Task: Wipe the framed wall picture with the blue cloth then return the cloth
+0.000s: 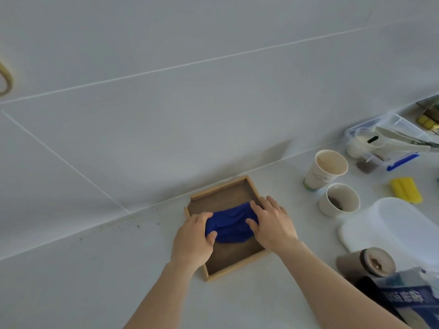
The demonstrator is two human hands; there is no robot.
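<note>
A crumpled blue cloth (230, 224) lies in a shallow wooden tray (221, 197) on the white counter, close to the tiled wall. My left hand (193, 241) grips the cloth's left end, thumb curled over it. My right hand (273, 223) rests on the cloth's right end with fingers bent over the fabric and the tray's right rim. At the far left edge of the view a curved piece of wooden frame (6, 79) shows on the wall; the rest of it is out of view.
To the right stand a paper cup (326, 168), a white mug (339, 200), a clear plastic box with blue clips (384, 141), a yellow sponge (406, 189), a white plastic lid (399, 229), a brown jar (373, 262) and a blue printed bag (408, 295).
</note>
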